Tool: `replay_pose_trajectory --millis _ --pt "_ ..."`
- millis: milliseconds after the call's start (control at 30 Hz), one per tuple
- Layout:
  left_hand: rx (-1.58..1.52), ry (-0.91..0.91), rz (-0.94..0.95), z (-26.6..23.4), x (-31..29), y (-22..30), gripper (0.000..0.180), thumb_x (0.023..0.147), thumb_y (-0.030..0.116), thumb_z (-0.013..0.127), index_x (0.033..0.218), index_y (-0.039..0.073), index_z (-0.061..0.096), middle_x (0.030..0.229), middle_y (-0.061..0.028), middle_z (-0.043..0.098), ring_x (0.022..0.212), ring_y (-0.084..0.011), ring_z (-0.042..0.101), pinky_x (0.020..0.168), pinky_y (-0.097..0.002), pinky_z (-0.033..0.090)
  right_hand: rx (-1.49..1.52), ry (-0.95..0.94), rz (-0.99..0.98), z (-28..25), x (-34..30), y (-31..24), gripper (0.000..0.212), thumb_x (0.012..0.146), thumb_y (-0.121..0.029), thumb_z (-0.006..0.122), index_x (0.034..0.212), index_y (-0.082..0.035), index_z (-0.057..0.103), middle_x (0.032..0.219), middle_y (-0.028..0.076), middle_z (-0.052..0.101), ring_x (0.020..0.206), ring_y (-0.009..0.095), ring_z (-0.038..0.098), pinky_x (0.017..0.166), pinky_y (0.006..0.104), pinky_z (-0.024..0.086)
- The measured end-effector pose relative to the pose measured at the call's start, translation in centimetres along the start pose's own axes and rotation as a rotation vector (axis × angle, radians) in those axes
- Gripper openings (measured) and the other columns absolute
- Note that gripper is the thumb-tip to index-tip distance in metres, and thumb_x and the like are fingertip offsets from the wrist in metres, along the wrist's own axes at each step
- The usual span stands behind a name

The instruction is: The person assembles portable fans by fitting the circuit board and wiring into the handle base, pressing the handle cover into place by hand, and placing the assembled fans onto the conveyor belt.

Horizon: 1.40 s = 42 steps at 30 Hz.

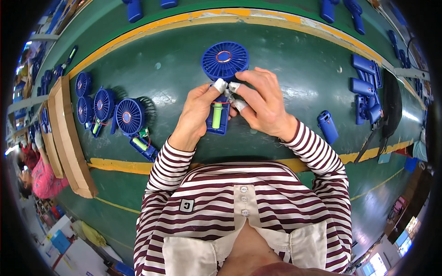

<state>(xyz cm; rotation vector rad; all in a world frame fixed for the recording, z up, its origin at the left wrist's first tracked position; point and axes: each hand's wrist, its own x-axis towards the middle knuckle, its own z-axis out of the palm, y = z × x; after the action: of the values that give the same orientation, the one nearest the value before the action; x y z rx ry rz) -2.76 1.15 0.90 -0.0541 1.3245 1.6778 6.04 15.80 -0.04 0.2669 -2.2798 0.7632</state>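
Observation:
A blue handheld fan (pixel 224 57) lies in front of me, its round grille on the far side and its handle toward me. The handle's housing is uncovered and shows a light green battery cell (pixel 217 115) and thin red wire. My left hand (pixel 195 112) is closed around the handle's left side, the thumb on its upper end. My right hand (pixel 264 101) is closed at the neck, its fingertips pinched together beside the left thumb. White wrapping covers several fingertips. What lies right under the fingertips is hidden.
Several blue fans (pixel 130 116) with uncovered handles and wires lie at the left, beside a long cardboard tray (pixel 69 138). One blue handle shell (pixel 327 127) lies at the right, near a pile of blue shells (pixel 366 89) and a black bag (pixel 392 106). A person (pixel 46 177) sits at far left.

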Motion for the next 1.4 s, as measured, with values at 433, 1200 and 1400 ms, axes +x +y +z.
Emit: replay_pose_trajectory --millis 433,1200,1400 --pt "0.220 -0.044 -0.053 0.0 -0.3 -0.1 0.023 0.090 0.018 0.049 0.093 -0.004 0.054 0.073 -0.0108 0.061 0.054 -0.0154 0.059 0.047 -0.0245 0.048 -0.305 -0.623 -0.310 -3.1 3.6 -2.3 0.013 0.061 -0.016 0.060 0.063 -0.003 0.060 0.066 0.003 0.050 0.073 0.019 0.049 0.085 0.0378 0.037" --pt "-0.034 -0.340 -0.226 -1.4 -0.1 0.0 0.035 0.070 -0.001 0.044 0.105 -0.006 0.050 0.086 -0.0170 0.062 0.069 -0.0225 0.063 0.067 -0.0307 0.053 0.058 -0.682 -0.009 -4.5 4.7 0.4 0.004 0.064 -0.007 0.059 0.068 -0.006 0.057 0.068 0.005 0.052 0.071 0.023 0.050 0.067 0.0347 0.036" --pt "-0.108 -0.353 -0.173 -0.9 -0.1 -0.5 0.039 0.073 -0.001 0.039 0.110 -0.006 0.048 0.094 -0.0174 0.061 0.077 -0.0239 0.063 0.071 -0.0322 0.053 0.128 -0.508 0.116 -3.4 3.2 0.1 0.011 0.064 -0.004 0.058 0.075 -0.005 0.059 0.071 0.005 0.053 0.073 0.023 0.051 0.069 0.0356 0.037"
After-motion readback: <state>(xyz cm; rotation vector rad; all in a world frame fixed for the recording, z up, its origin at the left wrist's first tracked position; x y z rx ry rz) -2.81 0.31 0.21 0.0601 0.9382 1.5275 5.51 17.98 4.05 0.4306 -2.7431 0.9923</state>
